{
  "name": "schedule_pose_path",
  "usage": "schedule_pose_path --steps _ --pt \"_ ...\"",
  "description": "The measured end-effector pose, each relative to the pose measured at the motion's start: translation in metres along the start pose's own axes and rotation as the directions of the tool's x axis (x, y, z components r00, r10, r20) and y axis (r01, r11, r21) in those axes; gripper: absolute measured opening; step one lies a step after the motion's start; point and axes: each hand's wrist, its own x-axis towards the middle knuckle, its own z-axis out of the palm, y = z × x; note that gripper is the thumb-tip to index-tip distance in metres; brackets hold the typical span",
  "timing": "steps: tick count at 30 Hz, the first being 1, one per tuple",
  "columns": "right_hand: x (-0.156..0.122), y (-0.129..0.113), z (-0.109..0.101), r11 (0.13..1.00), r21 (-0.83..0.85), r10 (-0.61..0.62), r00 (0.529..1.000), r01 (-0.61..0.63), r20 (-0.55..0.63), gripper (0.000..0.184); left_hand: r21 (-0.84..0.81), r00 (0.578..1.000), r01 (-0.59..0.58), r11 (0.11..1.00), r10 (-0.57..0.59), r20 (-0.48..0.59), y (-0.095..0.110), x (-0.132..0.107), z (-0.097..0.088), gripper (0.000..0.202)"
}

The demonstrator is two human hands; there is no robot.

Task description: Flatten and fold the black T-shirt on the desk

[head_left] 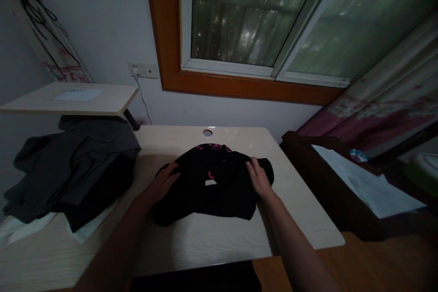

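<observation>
A black shirt (226,196) with pink print near its far edge and a white label at the neck lies bunched on the pale wooden table in front of me. My left hand (162,182) grips its left side, thumb and fingers on the dark cloth. On the opposite side, my right hand (259,180) holds the fabric near a sleeve that sticks out to the right. Some fingertips are lost against the black cloth.
Grey and black clothes (78,164) are heaped on the left, below a raised shelf (112,106) with a paper on it. The pale table (219,242) has a round hole (207,132) near its back edge. Right of it stands a dark brown piece of furniture (308,173) with papers (362,182).
</observation>
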Motion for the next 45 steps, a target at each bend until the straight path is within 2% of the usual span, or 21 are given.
schedule_pose_path --steps 4,7,9,11,13,16,19,21,23,24,27,29,31,34,37,38,40,42,43,44,45 --pt "-0.003 -0.013 0.003 0.98 0.191 0.05 0.998 -0.056 0.039 0.039 -0.295 0.976 0.158 0.942 -0.194 -0.098 -0.002 -0.002 -0.01 0.039" --pt "-0.008 -0.026 0.006 0.89 0.423 0.1 0.978 -0.17 0.184 0.043 -0.477 0.965 0.215 0.852 -0.26 -0.03 -0.004 -0.003 -0.027 0.043" --pt "-0.011 -0.034 0.007 0.797 0.543 0.126 0.952 -0.264 0.279 0.045 -0.532 0.962 0.235 0.813 -0.274 0.007 -0.003 -0.003 -0.039 0.045" --pt "-0.009 -0.04 0.008 0.733 0.608 0.132 0.941 -0.305 0.312 0.046 -0.548 0.954 0.26 0.795 -0.3 0.017 0.002 -0.002 -0.049 0.048" --pt "-0.004 -0.042 0.008 0.705 0.643 0.133 0.946 -0.299 0.294 0.045 -0.517 0.935 0.319 0.794 -0.352 0.036 0.009 0.001 -0.057 0.052" --pt "0.008 -0.04 0.007 0.718 0.642 0.145 0.96 -0.27 0.241 0.044 -0.378 0.912 0.395 0.838 -0.406 0.054 0.012 0.009 -0.065 0.053" --pt "0.014 -0.039 0.004 0.736 0.612 0.186 0.955 -0.291 0.231 0.055 -0.184 0.925 0.358 0.916 -0.374 -0.063 0.002 0.018 -0.072 0.056" --pt "0.012 -0.04 -0.001 0.737 0.598 0.189 0.945 -0.316 0.267 0.063 -0.067 0.924 0.325 0.943 -0.332 -0.188 -0.008 0.021 -0.076 0.06" --pt "0.005 -0.04 -0.008 0.761 0.566 0.153 0.936 -0.317 0.317 0.065 -0.02 0.92 0.313 0.95 -0.308 -0.243 -0.015 0.019 -0.079 0.065" --pt "0.0 -0.04 -0.013 0.784 0.539 0.125 0.928 -0.309 0.35 0.067 -0.02 0.923 0.314 0.949 -0.31 -0.228 -0.016 0.016 -0.08 0.067" --pt "-0.016 -0.035 -0.026 0.87 0.415 0.044 0.879 -0.268 0.476 0.08 0.019 0.949 0.305 0.952 -0.302 -0.092 -0.012 0.0 -0.079 0.078" --pt "-0.026 -0.03 -0.03 0.913 0.326 0.03 0.837 -0.245 0.546 0.09 0.085 0.964 0.263 0.961 -0.265 0.008 -0.005 -0.013 -0.076 0.084" --pt "-0.034 -0.027 -0.029 0.931 0.28 0.039 0.827 -0.234 0.561 0.094 0.108 0.961 0.235 0.966 -0.247 0.121 0.004 -0.023 -0.069 0.088" --pt "-0.041 -0.026 -0.016 0.927 0.305 0.032 0.857 -0.218 0.515 0.084 0.046 0.93 0.219 0.975 -0.223 0.293 0.014 -0.031 -0.052 0.09" --pt "-0.044 -0.031 -0.003 0.921 0.317 0.044 0.869 -0.226 0.493 0.058 -0.082 0.894 0.208 0.975 -0.156 0.421 0.021 -0.032 -0.037 0.084" --pt "-0.045 -0.034 -0.001 0.919 0.319 0.048 0.869 -0.231 0.492 0.05 -0.13 0.867 0.227 0.965 -0.14 0.478 0.023 -0.032 -0.034 0.081" --pt "-0.047 -0.041 -0.003 0.902 0.353 0.043 0.868 -0.247 0.495 0.037 -0.21 0.787 0.297 0.932 -0.115 0.606 0.027 -0.034 -0.035 0.075" --pt "-0.047 -0.048 -0.01 0.855 0.428 0.03 0.851 -0.294 0.524 0.033 -0.271 0.706 0.376 0.886 -0.085 0.703 0.031 -0.036 -0.042 0.074" --pt "-0.045 -0.051 -0.015 0.825 0.464 0.023 0.839 -0.323 0.544 0.033 -0.295 0.692 0.406 0.865 -0.08 0.717 0.033 -0.037 -0.047 0.074" --pt "-0.043 -0.054 -0.02 0.803 0.488 0.018 0.831 -0.344 0.556 0.033 -0.312 0.706 0.42 0.852 -0.091 0.702 0.036 -0.038 -0.054 0.073" --pt "-0.039 -0.055 -0.026 0.799 0.493 0.017 0.833 -0.344 0.553 0.033 -0.317 0.741 0.418 0.851 -0.118 0.662 0.038 -0.037 -0.06 0.072"
